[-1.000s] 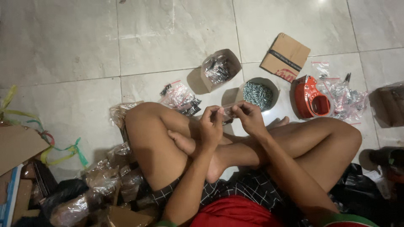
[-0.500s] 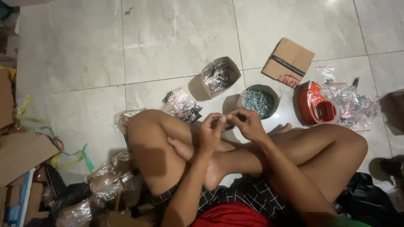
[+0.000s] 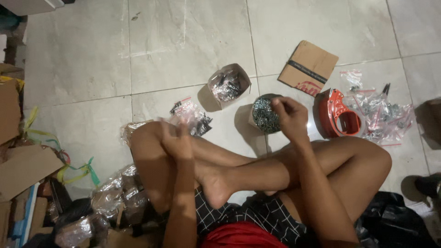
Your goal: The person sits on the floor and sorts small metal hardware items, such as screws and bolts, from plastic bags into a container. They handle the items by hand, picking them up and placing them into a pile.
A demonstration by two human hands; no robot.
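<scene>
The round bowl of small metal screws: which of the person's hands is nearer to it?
Right. The right hand reaches over the bowl's edge; the left hand is away over the knee.

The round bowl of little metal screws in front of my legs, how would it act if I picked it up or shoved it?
The bowl looks heaped with small metal parts, so probably heavy for its size. Pushed, it would likely slide on the smooth tile floor rather than tip. Tilted, loose pieces could spill. The right hand is over it.

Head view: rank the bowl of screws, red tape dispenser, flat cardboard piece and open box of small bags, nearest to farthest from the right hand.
From the right hand:
1. Bowl of screws, directly under the fingers.
2. Red tape dispenser, just to its right.
3. Flat cardboard piece, beyond it, and open box of small bags, up-left: too close to call.
</scene>
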